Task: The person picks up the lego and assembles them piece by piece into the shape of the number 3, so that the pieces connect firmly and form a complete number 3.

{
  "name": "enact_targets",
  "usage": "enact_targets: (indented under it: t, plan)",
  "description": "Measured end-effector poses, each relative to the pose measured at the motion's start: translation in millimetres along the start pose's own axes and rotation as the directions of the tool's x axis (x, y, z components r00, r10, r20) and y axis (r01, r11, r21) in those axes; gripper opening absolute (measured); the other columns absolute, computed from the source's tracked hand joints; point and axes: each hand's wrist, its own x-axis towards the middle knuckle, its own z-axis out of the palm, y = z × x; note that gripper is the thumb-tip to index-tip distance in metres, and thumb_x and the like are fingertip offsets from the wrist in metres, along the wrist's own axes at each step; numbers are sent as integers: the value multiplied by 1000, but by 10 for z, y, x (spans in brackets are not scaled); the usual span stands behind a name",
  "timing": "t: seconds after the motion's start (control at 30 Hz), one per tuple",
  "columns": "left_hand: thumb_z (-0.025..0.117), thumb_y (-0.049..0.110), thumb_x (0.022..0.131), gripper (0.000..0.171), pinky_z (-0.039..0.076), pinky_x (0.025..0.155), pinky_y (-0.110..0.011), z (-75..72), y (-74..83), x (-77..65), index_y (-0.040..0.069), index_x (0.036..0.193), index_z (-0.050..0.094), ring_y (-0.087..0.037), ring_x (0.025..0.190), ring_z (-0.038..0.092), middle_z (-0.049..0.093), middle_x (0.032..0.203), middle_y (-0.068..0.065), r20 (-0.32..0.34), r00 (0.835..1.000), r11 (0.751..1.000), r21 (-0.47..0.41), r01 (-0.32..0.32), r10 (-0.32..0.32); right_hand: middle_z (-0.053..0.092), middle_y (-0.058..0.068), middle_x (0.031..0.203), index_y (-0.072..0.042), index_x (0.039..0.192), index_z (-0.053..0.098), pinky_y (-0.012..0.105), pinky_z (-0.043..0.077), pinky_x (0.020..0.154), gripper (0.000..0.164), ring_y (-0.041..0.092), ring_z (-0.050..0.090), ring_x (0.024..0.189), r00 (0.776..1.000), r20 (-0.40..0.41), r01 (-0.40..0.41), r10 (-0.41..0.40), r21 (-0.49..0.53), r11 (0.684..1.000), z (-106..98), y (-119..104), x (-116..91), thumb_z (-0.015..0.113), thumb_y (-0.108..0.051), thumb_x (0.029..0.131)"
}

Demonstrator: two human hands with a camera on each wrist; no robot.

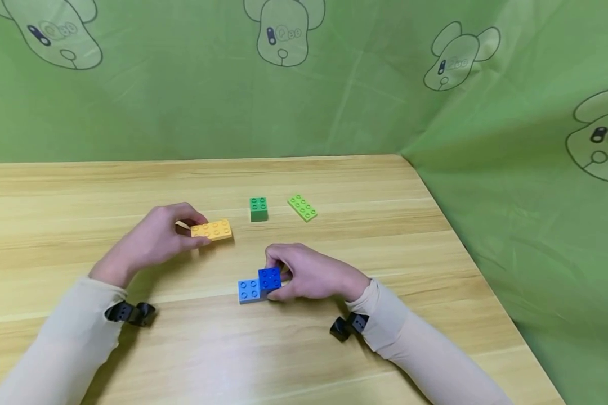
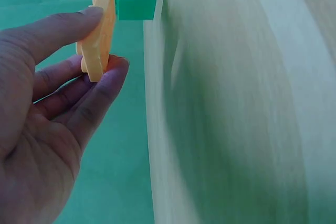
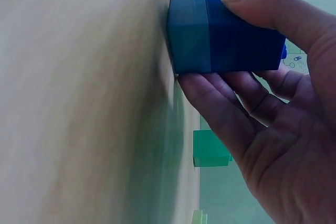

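Between thumb and fingers, my left hand [image 1: 159, 236] pinches a flat yellow-orange building plate [image 1: 218, 230] with two rows of studs. The left wrist view shows that plate [image 2: 100, 35] edge-on and raised off the table. My right hand [image 1: 316, 274] grips a dark blue brick [image 1: 269, 279] by its sides. That brick sits on one end of a light blue brick [image 1: 249, 291], whose other studs show at the left. In the right wrist view the dark blue brick [image 3: 244, 35] meets the light blue brick [image 3: 188, 24] face to face, close to the tabletop.
A green brick [image 1: 258, 209] stands beyond the hands, with a flat lime-green plate [image 1: 302, 207] lying at an angle to its right. The wooden table [image 1: 192, 360] ends at a green printed curtain [image 1: 192, 90] at the back and right.
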Motion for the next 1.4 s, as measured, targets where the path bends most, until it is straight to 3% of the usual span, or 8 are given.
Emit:
enact_targets:
  t: [0.47,0.63,0.9,1.13,1.4]
  plan:
    - [80,14,84,30,56,83,-40,73,173,-92,4,109,68,-25,95,64,64,105,-5,7,1000,1000,8,-20,20,53,-2,84,-15,89,51,23,41,62,34,19,53,80,1000,4,0,0,5,1000,-1,-3,-2,83,-20,81]
    - [80,14,84,29,56,82,-38,97,195,-128,3,108,69,-24,93,65,64,105,-5,-9,996,996,-1,-85,85,54,1,84,-15,89,51,23,40,61,34,18,53,78,1000,8,-7,7,-10,1000,-8,-9,-4,83,-20,81]
    - [82,8,80,27,56,79,-28,154,224,-141,6,105,70,-15,88,63,65,101,0,-49,976,977,-13,-212,211,54,0,83,-15,89,50,23,39,61,34,20,53,79,1000,18,11,-11,-22,1000,-16,-4,24,83,-21,81]
    - [81,7,81,25,56,79,-27,190,322,-193,6,103,70,-15,88,63,64,100,0,-49,968,967,-56,-250,248,54,-1,83,-15,88,51,23,40,61,34,21,54,79,1000,15,23,-23,-15,1000,-16,-3,19,83,-20,81]
    - [82,7,81,27,56,77,-26,246,400,-252,5,104,70,-14,88,64,65,101,0,-49,953,953,-26,-301,300,55,-3,84,-15,89,51,23,42,63,33,20,55,80,1000,17,-1,1,-6,1000,-14,-3,24,83,-20,81]
